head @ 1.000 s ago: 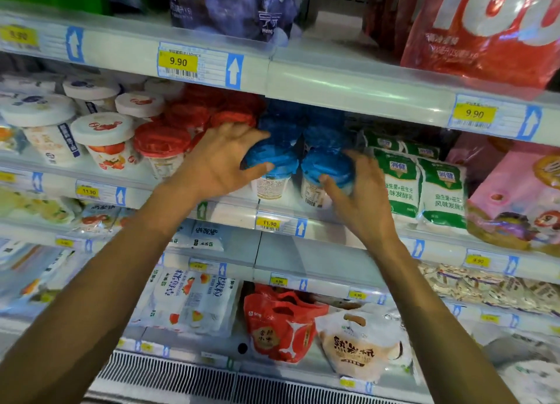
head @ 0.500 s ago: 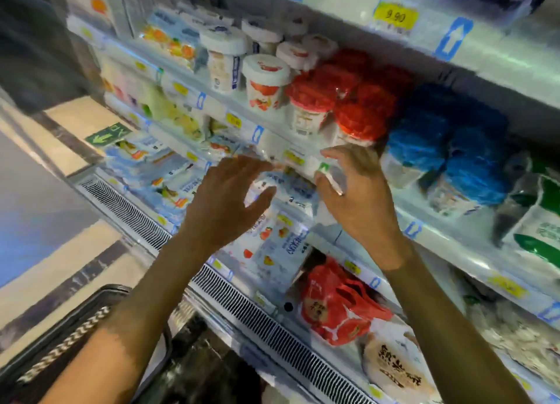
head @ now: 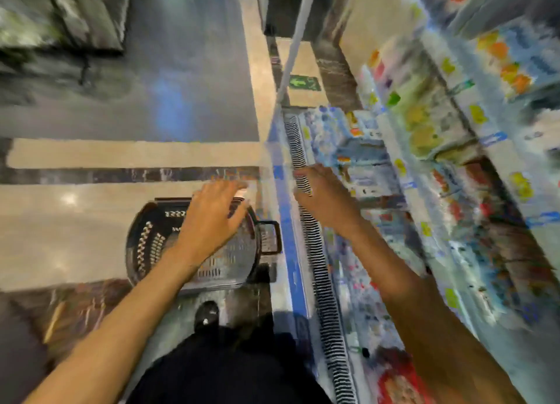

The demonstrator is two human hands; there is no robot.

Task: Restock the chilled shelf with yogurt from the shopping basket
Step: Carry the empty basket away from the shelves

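- Polished stone floor of a shop aisle, seen from above and smeared by blur. A dark shoe stands just short of the shopping basket, probably close enough for a careless step to kick or tip it.
- Left hand hovers over the basket's far rim, fingers spread and straight, holding nothing. A blind reach could snag the rim or the handle.
- No yogurt can be made out inside. Only mesh bottom shows beside the forearm, so where any tubs lie relative to the fingers cannot be told.
- Right hand, relaxed and empty, hangs over the grille at the front edge of the chilled shelf, its stock a blur.
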